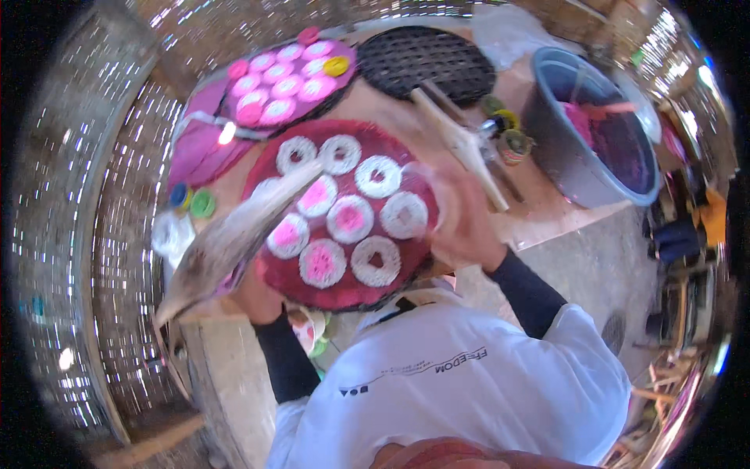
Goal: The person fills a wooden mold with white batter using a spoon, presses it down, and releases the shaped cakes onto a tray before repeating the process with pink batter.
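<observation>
A round tray covered in dark red cloth (367, 301) lies in front of me, bearing several white grainy rings (378, 176). Some ring centres are filled with pink grainy stuff (350, 219); others leave the red showing. My right hand (466, 219) is at the tray's right edge, its fingers smeared by motion. Down at the lower left edge is my left hand (258, 293), its fingers mostly hidden behind a long, flat, grey-brown piece (234, 230). This piece slants over the tray's left side and covers part of the rings there; its kind is unclear.
Farther left, another round tray (312, 116) carries pink and white rounds. A black woven tray (426, 62) lies at the back. Wooden sticks (461, 144) and small jars (514, 146) sit beside a large grey tub (555, 148) holding pink stuff. Small lids (202, 203) lie left.
</observation>
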The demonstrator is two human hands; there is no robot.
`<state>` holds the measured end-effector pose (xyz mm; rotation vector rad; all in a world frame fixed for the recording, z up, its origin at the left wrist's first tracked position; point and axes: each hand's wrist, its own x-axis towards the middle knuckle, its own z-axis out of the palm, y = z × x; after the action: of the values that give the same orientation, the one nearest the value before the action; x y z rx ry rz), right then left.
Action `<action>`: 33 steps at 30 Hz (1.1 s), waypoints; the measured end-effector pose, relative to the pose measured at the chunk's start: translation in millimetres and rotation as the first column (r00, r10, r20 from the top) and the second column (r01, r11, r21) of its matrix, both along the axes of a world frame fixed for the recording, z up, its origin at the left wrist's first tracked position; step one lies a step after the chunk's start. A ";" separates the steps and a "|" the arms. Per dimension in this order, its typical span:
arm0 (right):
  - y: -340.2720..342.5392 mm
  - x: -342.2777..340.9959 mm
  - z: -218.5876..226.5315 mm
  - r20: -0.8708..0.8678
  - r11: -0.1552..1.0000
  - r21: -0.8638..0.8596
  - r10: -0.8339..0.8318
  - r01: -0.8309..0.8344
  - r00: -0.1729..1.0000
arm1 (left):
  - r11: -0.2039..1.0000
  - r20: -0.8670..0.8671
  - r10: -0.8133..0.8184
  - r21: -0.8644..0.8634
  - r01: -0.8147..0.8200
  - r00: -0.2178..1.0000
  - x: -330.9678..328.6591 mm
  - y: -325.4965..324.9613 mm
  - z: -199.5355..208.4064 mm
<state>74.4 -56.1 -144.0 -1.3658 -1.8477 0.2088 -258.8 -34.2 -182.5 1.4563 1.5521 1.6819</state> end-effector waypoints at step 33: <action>98.9 12.0 160.7 -0.748 0.885 -0.174 0.166 -0.432 0.642 | 0.615 -0.316 -0.753 -0.030 0.788 0.577 157.5 63.4 117.1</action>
<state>86.4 42.8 16.7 -0.9413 -1.3585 1.1354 -101.3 29.2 -65.4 2.1136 0.6898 1.0348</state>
